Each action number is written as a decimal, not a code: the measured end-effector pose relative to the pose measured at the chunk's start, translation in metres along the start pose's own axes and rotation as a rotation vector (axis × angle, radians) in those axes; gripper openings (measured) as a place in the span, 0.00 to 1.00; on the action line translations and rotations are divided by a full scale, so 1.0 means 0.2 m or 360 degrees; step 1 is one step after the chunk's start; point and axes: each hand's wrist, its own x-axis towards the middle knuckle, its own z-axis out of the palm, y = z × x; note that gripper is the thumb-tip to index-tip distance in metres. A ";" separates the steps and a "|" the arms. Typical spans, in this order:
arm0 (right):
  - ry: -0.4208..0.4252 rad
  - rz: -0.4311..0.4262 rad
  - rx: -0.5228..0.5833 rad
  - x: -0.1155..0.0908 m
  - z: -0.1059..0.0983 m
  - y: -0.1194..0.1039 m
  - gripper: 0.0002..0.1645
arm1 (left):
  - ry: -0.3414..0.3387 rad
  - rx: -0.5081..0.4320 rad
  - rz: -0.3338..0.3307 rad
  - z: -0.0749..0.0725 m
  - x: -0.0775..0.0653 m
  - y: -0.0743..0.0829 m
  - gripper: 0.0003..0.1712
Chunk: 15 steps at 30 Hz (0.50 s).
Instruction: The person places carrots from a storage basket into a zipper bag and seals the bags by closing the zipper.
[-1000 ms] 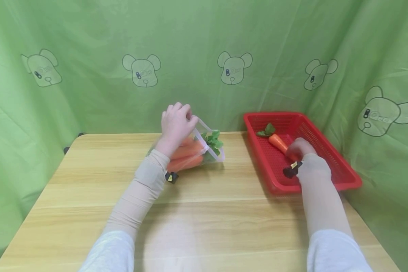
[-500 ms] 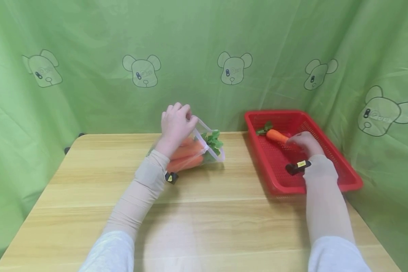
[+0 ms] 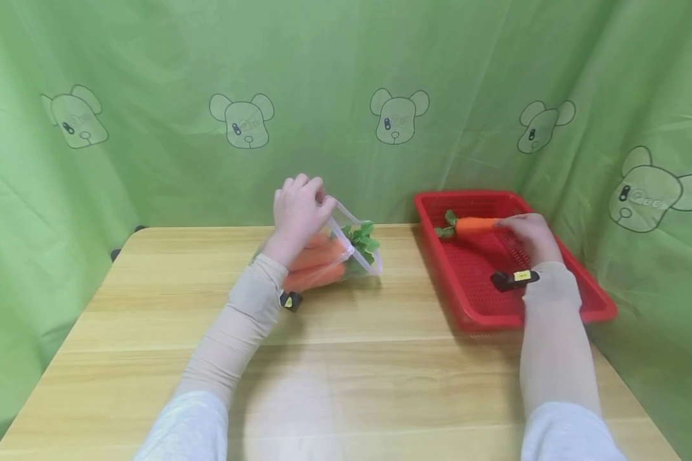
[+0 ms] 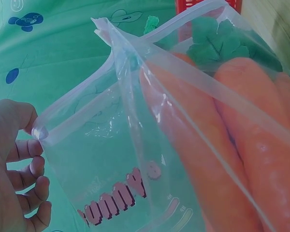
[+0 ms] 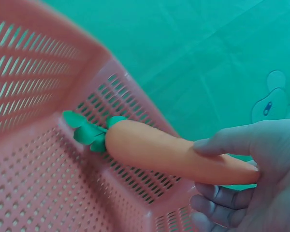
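Note:
Thumb and index finger of my left hand [image 3: 301, 208] pinch the top edge of a clear zip bag [image 4: 111, 159], holding its mouth up. Inside the bag lie several orange carrots [image 4: 193, 140] with green leaves [image 3: 364, 240] toward the opening. My right hand [image 3: 530, 234] grips a carrot [image 5: 154, 147] by its narrow end, thumb on top and fingers beneath. That carrot lies level over the red plastic basket [image 3: 467, 314], its green leaves [image 5: 89, 133] pointing left in the head view.
The basket stands at the right back of the wooden table [image 3: 346, 371], its perforated walls [image 5: 34, 58] rising round the right hand. A green curtain [image 3: 323, 64] with printed bear heads hangs behind the table and along both sides.
My right hand has moved back and up, lifting the carrot's narrow end, so the carrot has swung from slanted to nearly level. The left hand and bag have stayed still.

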 end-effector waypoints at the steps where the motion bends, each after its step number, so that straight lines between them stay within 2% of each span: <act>1: 0.0004 0.0006 0.0079 0.00 0.00 -0.01 0.09 | 0.0000 0.0000 -0.0001 0.00 0.00 0.00 0.09; 6: 0.0038 -0.0024 0.0320 -0.01 -0.01 -0.05 0.05 | 0.0000 0.0001 -0.0005 0.00 0.00 -0.01 0.09; 12: 0.0075 -0.0065 0.0325 -0.03 -0.04 -0.09 0.07 | 0.0014 -0.0001 0.0001 0.01 0.01 -0.01 0.09; 15: 0.0072 -0.0098 0.0386 -0.05 -0.04 -0.12 0.09 | 0.0012 0.0000 -0.0001 0.00 0.01 -0.01 0.08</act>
